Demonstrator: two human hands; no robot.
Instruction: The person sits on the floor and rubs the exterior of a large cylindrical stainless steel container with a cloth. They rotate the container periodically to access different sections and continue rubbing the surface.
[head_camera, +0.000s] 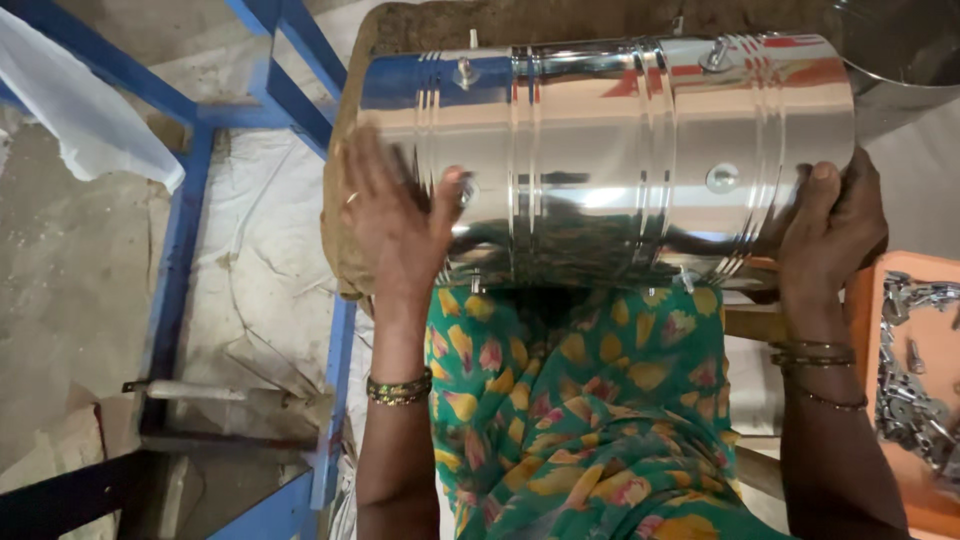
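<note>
Concrete workshop floor, blue frame (180, 250) left of a steel drum (610, 150). Drum lying sideways over a lap in green floral cloth (580, 410), resting on a brown pad (345, 255). Left hand (395, 215) flat against drum's near end, fingers spread, blurred, not clenched. Right hand (835, 225) cupping far end, thumb on rim. Orange tray (905, 400) of metal fittings (915, 400) right of drum.

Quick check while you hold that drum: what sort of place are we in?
Probably a small metal-goods workshop: a polished steel drum lies on its side on a worn pad, an orange tray holds small metal fittings, and a blue steel frame stands on rough concrete floor.
</note>
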